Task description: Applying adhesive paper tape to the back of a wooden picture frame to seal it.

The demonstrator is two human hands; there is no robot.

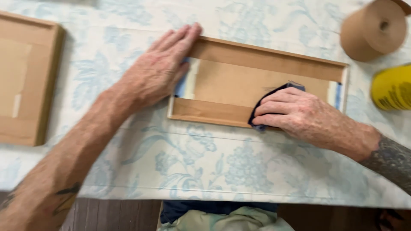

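Observation:
A long wooden frame (pixel 265 57) lies face down on the flower-patterned tablecloth, its brown backing paper taped at both ends with blue and white strips. My left hand (pixel 160 68) rests flat with fingers spread on the frame's left end, holding it down. My right hand (pixel 299 113) presses a dark blue cloth (pixel 274 92) onto the backing near the frame's lower edge, fingers curled over the cloth.
A second wooden frame (pixel 25 77) lies at the left edge. A roll of brown paper tape (pixel 374 30) stands at the top right, and a yellow container (pixel 391 87) sits below it. The table's front edge (pixel 214 197) runs along the bottom.

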